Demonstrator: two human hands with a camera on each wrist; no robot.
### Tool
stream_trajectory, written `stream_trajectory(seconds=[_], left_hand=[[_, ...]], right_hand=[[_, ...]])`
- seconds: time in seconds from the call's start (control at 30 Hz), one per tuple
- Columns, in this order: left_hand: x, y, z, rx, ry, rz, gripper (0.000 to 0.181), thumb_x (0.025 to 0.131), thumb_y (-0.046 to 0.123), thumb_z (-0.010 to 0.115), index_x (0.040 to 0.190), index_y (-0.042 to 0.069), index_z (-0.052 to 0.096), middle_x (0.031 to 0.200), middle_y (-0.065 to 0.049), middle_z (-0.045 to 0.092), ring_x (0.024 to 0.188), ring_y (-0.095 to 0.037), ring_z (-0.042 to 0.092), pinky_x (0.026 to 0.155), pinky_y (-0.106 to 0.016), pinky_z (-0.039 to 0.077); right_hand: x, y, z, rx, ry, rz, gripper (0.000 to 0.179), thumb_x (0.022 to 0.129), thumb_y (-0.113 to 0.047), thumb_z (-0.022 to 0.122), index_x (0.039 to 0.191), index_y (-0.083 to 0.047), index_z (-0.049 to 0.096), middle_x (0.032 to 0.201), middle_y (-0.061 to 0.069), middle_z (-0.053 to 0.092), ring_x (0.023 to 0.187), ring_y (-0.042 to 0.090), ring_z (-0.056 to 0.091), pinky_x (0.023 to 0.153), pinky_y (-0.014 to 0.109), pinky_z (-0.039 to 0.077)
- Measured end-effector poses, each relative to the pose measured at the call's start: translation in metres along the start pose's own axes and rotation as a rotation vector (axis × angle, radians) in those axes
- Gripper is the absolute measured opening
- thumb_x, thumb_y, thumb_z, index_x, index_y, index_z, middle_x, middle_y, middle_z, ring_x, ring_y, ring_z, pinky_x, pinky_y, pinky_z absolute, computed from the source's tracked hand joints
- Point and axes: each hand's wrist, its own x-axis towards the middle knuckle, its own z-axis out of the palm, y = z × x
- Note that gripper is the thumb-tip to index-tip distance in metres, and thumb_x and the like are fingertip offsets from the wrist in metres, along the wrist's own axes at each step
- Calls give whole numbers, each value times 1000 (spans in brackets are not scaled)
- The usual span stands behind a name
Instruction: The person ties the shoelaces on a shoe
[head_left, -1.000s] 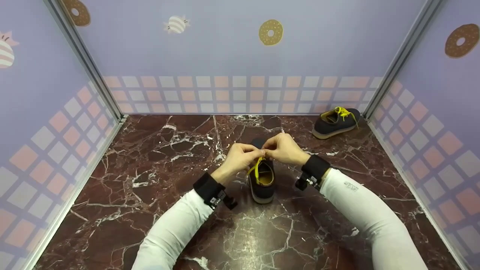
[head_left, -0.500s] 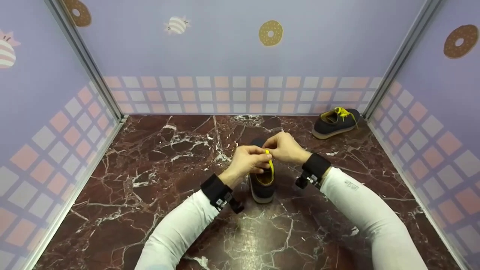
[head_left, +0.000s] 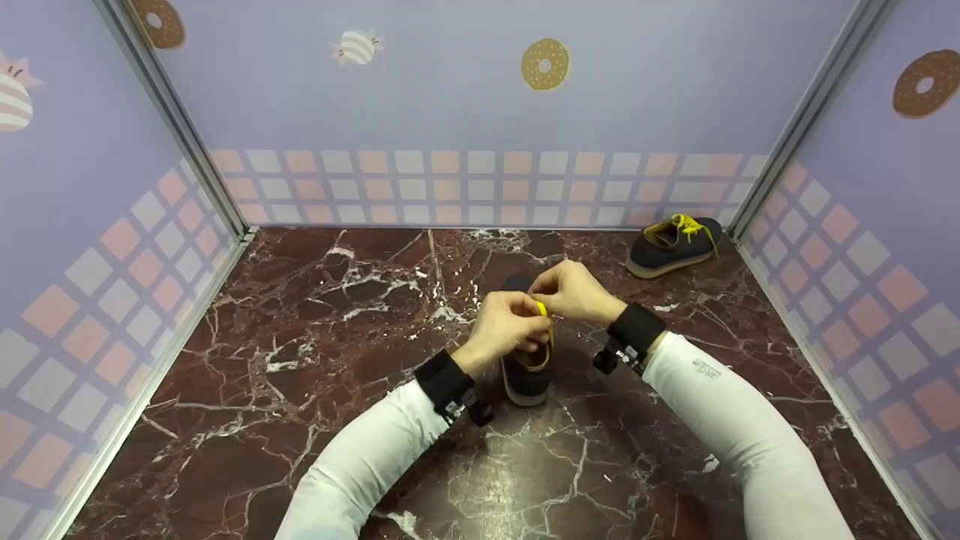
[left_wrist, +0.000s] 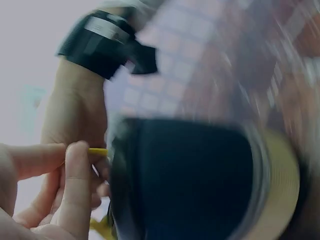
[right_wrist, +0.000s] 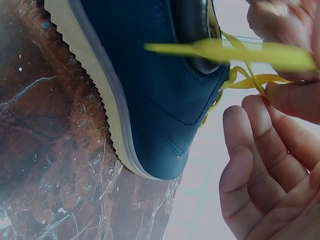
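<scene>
A dark shoe [head_left: 527,381] stands on the marbled surface, its heel toward me and its collar lined in yellow. Over its laced front my hands meet. My left hand [head_left: 504,326] pinches the yellow shoelace [head_left: 541,308] between thumb and index finger; in the left wrist view a short stretch of lace [left_wrist: 97,151] runs from those fingertips. Close against it, my right hand [head_left: 576,294] has thumb and index finger together on the lace. In the right wrist view its other fingers [right_wrist: 237,175] are loosely curled, and a blurred lace end [right_wrist: 190,49] crosses the shoe's side.
A matching dark shoe [head_left: 671,247] with yellow laces lies at the back right corner. Pale patterned panels [head_left: 450,97] enclose the back and both sides. White crumbs [head_left: 442,300] are scattered left of my hands.
My left hand has shifted right and slightly toward me. The lace loop that hung over the shoe's opening is now drawn up toward the right. My right hand stays nearly in place.
</scene>
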Motion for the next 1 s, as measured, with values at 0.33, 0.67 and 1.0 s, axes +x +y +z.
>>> stream_trajectory(seconds=[0.33,0.67,1.0], left_hand=[[3,-1,0,714,80,139,3,85,24,85,84,22,86,77,3,84,63,-6,72,58,-22,48],[7,-7,13,937,13,215,9,88,35,87,87,27,90,90,6,88,85,-24,84,72,-41,65],[16,-3,-20,782,153,220,16,89,24,75,91,21,90,86,3,86,74,-16,75,66,-31,54]], right_hand=[[-1,4,-1,5,-8,-11,17,101,-9,74,101,-5,90,86,14,86,59,-1,60,59,16,47],[-1,7,1,18,12,19,15,100,-11,76,98,-5,90,85,14,86,60,-1,61,59,16,46],[-3,7,1,79,3,33,16,101,-12,75,99,-5,89,85,18,85,61,2,67,59,16,50]])
